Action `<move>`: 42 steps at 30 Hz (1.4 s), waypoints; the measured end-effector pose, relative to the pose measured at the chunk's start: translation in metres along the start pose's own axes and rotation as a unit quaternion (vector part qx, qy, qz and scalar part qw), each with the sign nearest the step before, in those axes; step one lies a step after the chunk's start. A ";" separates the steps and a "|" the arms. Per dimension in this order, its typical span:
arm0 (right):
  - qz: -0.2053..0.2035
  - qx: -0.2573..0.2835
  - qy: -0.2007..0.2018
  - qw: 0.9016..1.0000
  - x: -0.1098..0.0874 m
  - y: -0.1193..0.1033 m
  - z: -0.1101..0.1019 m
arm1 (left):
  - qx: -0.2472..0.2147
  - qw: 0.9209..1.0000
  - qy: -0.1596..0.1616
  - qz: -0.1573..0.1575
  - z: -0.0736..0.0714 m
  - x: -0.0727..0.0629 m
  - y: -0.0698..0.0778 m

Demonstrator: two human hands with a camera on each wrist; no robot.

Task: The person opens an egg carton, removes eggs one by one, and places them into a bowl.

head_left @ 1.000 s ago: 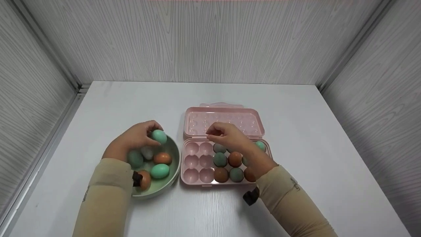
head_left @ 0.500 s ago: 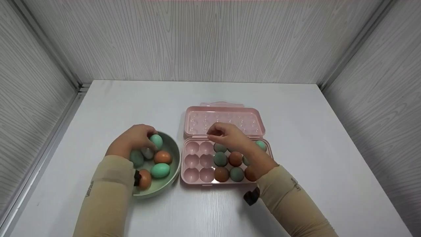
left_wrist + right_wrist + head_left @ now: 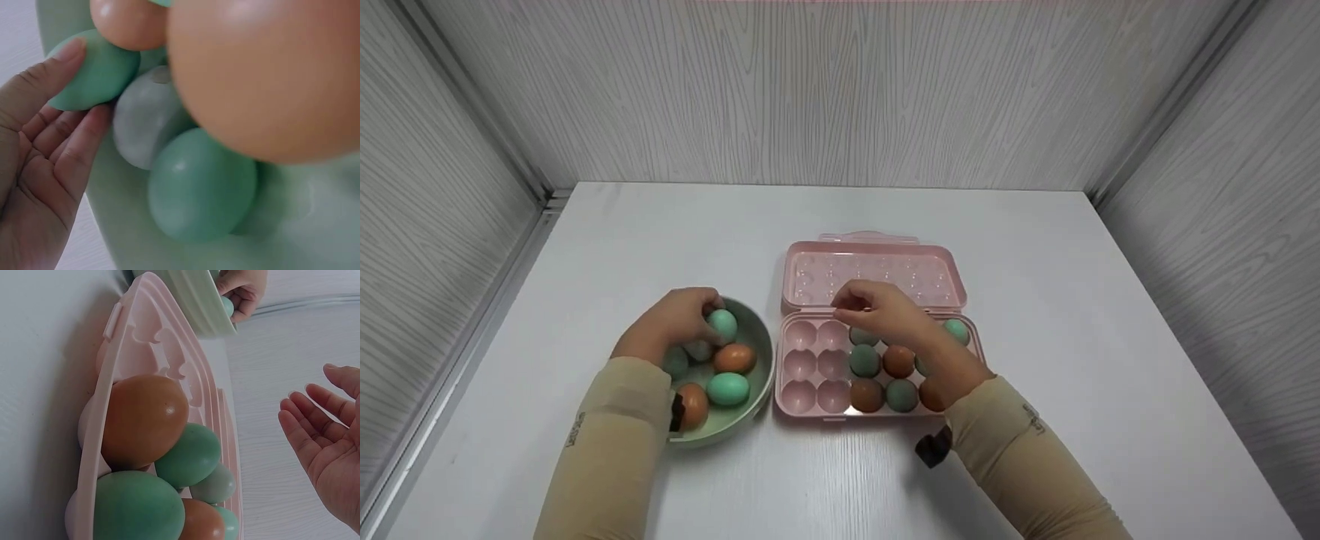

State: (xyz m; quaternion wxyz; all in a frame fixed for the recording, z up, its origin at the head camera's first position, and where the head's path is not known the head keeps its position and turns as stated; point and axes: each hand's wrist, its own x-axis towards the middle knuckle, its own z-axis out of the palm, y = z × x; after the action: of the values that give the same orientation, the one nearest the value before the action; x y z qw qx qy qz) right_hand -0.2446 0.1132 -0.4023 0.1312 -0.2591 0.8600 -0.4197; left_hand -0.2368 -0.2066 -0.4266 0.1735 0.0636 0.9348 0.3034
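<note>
From where I operate, I count two hands: one left hand (image 3: 679, 321) and one right hand (image 3: 885, 311). On the left I get one bowl (image 3: 727, 426) and, counting the egg pinched at it, six eggs there: three green eggs (image 3: 202, 185), two brown eggs (image 3: 735, 358) and one gray egg (image 3: 145, 115). On the right I have one egg carton (image 3: 816, 411) with one lid (image 3: 885, 264) on its far side. Six cups (image 3: 799, 364) show their pink insides. I make out three more brown eggs and at least five greenish eggs (image 3: 865, 361); the right arm (image 3: 1020, 457) blocks a full count.
</note>
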 end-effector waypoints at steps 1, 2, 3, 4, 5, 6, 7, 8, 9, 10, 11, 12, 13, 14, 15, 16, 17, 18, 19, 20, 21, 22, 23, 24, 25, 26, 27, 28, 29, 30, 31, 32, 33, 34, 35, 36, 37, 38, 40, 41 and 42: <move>0.000 0.000 0.000 1.000 0.000 0.000 0.000 | -0.004 1.000 0.001 -0.001 0.001 0.000 -0.001; 0.000 -0.001 0.000 1.000 0.000 0.000 0.000 | -0.009 1.000 0.001 -0.001 0.001 0.000 -0.002; 0.000 -0.002 -0.001 1.000 0.000 0.000 0.000 | -0.016 1.000 0.001 -0.001 0.001 0.000 -0.004; 0.000 -0.002 -0.002 1.000 0.000 0.000 0.000 | -0.023 1.000 0.001 0.001 0.002 0.000 -0.005; 0.000 -0.005 -0.002 1.000 0.000 0.000 0.000 | -0.032 0.999 0.001 0.003 0.002 0.000 -0.007; -0.001 -0.006 -0.003 1.000 0.000 0.000 0.000 | -0.041 0.999 0.001 0.007 0.002 0.000 -0.008; -0.001 -0.007 -0.004 1.000 0.000 0.000 0.000 | -0.052 0.999 0.003 0.008 0.002 0.000 -0.010; 0.000 -0.008 -0.004 1.000 0.000 -0.001 0.000 | -0.062 0.998 0.004 0.009 0.003 0.000 -0.011; 0.003 -0.007 -0.005 1.000 0.000 -0.001 0.000 | -0.074 0.997 0.005 0.010 0.003 0.000 -0.012; 0.002 -0.008 -0.005 1.000 -0.001 -0.001 0.000 | -0.085 0.996 0.006 0.010 0.004 0.000 -0.014; 0.002 -0.010 -0.005 1.000 0.000 -0.001 0.000 | -0.093 0.996 0.008 0.010 0.004 0.001 -0.014; 0.002 -0.011 -0.005 1.000 0.000 -0.001 -0.001 | -0.099 0.995 0.009 0.009 0.004 0.001 -0.015; 0.002 -0.014 -0.005 1.000 0.000 -0.001 0.000 | -0.105 0.994 0.011 0.007 0.004 0.001 -0.016; 0.003 -0.016 -0.005 1.000 0.000 -0.001 0.000 | -0.108 0.994 0.012 0.007 0.004 0.001 -0.016; 0.003 -0.017 -0.006 1.000 0.000 -0.001 0.000 | -0.110 0.994 0.012 0.008 0.004 0.001 -0.016; 0.004 -0.016 -0.007 1.000 0.000 -0.001 0.000 | -0.108 0.994 0.013 0.010 0.004 0.001 -0.016; 0.006 -0.016 -0.010 1.000 0.000 -0.001 0.000 | -0.105 0.994 0.013 0.015 0.004 0.000 -0.016; 0.008 -0.015 -0.012 1.000 0.000 -0.001 0.000 | -0.104 0.994 0.012 0.020 0.003 0.000 -0.016; 0.010 -0.012 -0.014 1.000 0.000 -0.001 0.000 | -0.104 0.994 0.011 0.023 0.003 0.000 -0.016; 0.011 -0.010 -0.017 1.000 0.000 -0.001 0.000 | -0.103 0.994 0.010 0.027 0.002 0.000 -0.016; 0.012 -0.008 -0.019 1.000 0.000 -0.001 0.000 | -0.102 0.994 0.009 0.030 0.001 0.000 -0.016; 0.013 -0.008 -0.019 1.000 0.000 -0.001 0.000 | -0.100 0.994 0.008 0.035 0.000 0.000 -0.016; 0.011 -0.010 -0.019 1.000 0.000 -0.001 0.000 | -0.098 0.994 0.007 0.040 0.000 0.000 -0.017; 0.011 -0.011 -0.018 1.000 0.000 -0.001 0.000 | -0.097 0.994 0.006 0.039 -0.001 0.000 -0.016; 0.011 -0.011 -0.017 1.000 -0.001 -0.001 0.000 | -0.095 0.995 0.006 0.039 -0.002 0.000 -0.016; 0.012 -0.011 -0.016 1.000 -0.001 -0.001 0.000 | -0.092 0.995 0.006 0.039 -0.003 -0.001 -0.015; 0.013 -0.011 -0.016 1.000 -0.001 -0.001 0.000 | -0.090 0.995 0.006 0.040 -0.003 0.000 -0.015; 0.013 -0.011 -0.016 1.000 -0.001 -0.001 -0.001 | -0.088 0.995 0.005 0.041 -0.004 0.000 -0.014; 0.014 -0.011 -0.017 1.000 -0.001 -0.001 0.000 | -0.088 0.995 0.005 0.040 -0.004 0.000 -0.013; 0.017 -0.011 -0.018 1.000 -0.001 -0.001 0.000 | -0.089 0.995 0.005 0.038 -0.004 0.000 -0.013; 0.016 -0.012 -0.019 1.000 -0.001 -0.001 0.000 | -0.089 0.995 0.004 0.038 -0.004 0.000 -0.013; 0.016 -0.012 -0.020 1.000 -0.002 0.000 0.000 | -0.090 0.995 0.004 0.037 -0.004 0.000 -0.013; 0.014 -0.012 -0.020 1.000 -0.002 0.000 0.000 | -0.092 0.995 0.004 0.040 -0.004 -0.001 -0.012; 0.011 -0.013 -0.020 1.000 -0.002 0.000 0.000 | -0.093 0.995 0.005 0.041 -0.004 -0.001 -0.012; 0.009 -0.014 -0.019 1.000 -0.002 0.000 0.000 | -0.093 0.995 0.006 0.042 -0.004 -0.001 -0.011; 0.007 -0.013 -0.018 1.000 -0.002 0.000 0.000 | -0.094 0.995 0.008 0.043 -0.004 -0.002 -0.011; 0.006 -0.013 -0.017 1.000 -0.002 0.001 0.000 | -0.095 0.994 0.008 0.046 -0.004 -0.002 -0.010; 0.004 -0.013 -0.016 1.000 -0.002 0.001 0.000 | -0.096 0.994 0.008 0.048 -0.003 -0.003 -0.010; 0.006 -0.018 -0.012 1.000 -0.003 0.001 -0.001 | -0.099 0.994 0.007 0.046 -0.003 -0.003 -0.008; 0.008 -0.021 -0.010 1.000 -0.003 0.001 -0.002 | -0.098 0.994 0.007 0.044 -0.003 -0.003 -0.008; 0.008 -0.024 -0.007 1.000 -0.004 0.001 -0.003 | -0.099 0.994 0.006 0.042 -0.003 -0.004 -0.007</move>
State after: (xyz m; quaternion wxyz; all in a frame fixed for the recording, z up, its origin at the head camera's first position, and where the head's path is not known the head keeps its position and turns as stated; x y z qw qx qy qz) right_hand -0.2433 0.1180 -0.4015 0.1348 -0.2580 0.8708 -0.3963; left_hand -0.2343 -0.2143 -0.4270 0.1600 0.0837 0.8979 0.4015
